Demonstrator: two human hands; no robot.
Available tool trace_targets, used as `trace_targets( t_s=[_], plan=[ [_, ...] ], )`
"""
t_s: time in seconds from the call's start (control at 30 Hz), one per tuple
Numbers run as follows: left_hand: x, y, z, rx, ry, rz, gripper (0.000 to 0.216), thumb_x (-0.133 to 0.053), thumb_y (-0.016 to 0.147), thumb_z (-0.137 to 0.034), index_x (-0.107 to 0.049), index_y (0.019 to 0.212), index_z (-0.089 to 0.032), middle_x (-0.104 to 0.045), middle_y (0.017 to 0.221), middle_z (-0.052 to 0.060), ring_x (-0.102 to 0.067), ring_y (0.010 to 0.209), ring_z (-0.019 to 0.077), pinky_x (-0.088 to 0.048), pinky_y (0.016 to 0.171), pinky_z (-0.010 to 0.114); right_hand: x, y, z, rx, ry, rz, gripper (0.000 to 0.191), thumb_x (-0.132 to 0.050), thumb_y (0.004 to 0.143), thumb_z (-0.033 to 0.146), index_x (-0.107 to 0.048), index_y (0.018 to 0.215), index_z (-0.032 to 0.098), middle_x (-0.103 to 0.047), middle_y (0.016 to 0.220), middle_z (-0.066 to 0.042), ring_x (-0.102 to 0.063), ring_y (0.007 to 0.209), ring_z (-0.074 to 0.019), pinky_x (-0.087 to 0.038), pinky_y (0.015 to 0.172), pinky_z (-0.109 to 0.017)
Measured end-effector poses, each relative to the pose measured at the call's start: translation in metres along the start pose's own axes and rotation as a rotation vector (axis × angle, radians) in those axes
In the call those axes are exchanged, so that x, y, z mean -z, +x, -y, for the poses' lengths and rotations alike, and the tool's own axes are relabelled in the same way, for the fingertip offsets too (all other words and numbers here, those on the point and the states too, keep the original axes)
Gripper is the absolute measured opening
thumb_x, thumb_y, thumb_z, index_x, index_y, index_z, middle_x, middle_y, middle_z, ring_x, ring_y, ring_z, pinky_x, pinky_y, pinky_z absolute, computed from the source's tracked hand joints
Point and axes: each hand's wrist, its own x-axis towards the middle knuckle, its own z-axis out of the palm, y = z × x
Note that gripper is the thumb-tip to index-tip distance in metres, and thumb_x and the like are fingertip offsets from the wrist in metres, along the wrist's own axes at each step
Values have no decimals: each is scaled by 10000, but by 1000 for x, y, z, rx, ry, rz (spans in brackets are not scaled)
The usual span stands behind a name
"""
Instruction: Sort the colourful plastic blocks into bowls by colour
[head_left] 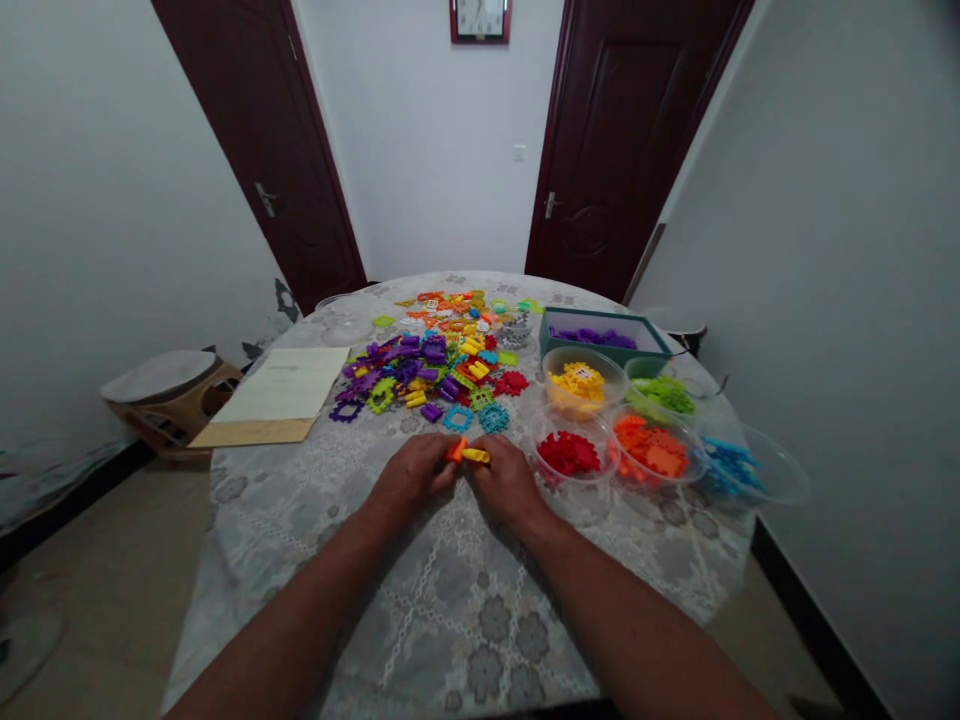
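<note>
My left hand [418,470] is closed on an orange plastic building piece [456,450] at the middle of the table. Close against it, my right hand [508,480] grips a yellow plastic building piece [476,456]. The two pieces touch or nearly touch; whether they are joined I cannot tell. Just beyond my hands lie a light-blue square frame piece [457,418] and a blue gear-shaped piece [493,417]. Behind them spreads a mixed pile of plastic pieces [412,365], mostly purple, with green, yellow, red and orange ones.
Clear bowls on the right hold yellow [577,385], green [664,395], red [570,453], orange [651,447] and blue pieces [729,467]. Behind them stands a green box [546,345] with purple pieces. At left lies a pale board [277,385]; a wooden stool [161,385] stands beside the table.
</note>
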Motion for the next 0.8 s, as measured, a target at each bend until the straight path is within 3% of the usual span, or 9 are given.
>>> trace_targets(
  t_s=[0.17,0.33,0.53,0.67,0.8],
  plan=[
    [0,-3,-2,85,-132,-63,384,-615,929,-315,-694,1298,-241,-750,1245,103,-687,1163,281,-516,1055,440,-6,-1,10,-51,263,-79,128,-610,880,233,-720,941,211,-698,878,2,-634,845,-174,-471,763,-261],
    [-1,0,-11,181,-335,-167,347,-630,932,-323,-722,1262,-272,-750,1263,79,-690,1174,273,-499,1092,454,-18,1,13,-251,647,-126,204,-723,831,364,-714,943,194,-690,783,13,-618,699,-156,-483,630,-249],
    [6,4,-26,342,-625,-167,375,-596,991,-421,-721,1320,-291,-745,1267,77,-680,1168,264,-514,1068,439,-24,2,19,-295,1027,-146,284,-843,764,339,-731,967,175,-743,844,-7,-684,736,-140,-583,715,-263],
    [11,4,-35,489,-767,-211,502,-800,841,-438,-711,1324,-333,-753,1215,51,-703,1074,266,-588,898,402,-19,2,24,-374,1240,-175,362,-922,700,306,-723,973,176,-755,859,-7,-729,772,-141,-626,763,-261],
    [10,4,-38,603,-1067,-237,547,-820,802,-393,-687,1322,-287,-750,1145,78,-723,878,223,-587,633,298,-12,2,28,-384,1342,-119,379,-945,688,268,-711,973,181,-781,911,-33,-773,874,-176,-647,806,-273]
  ],
)
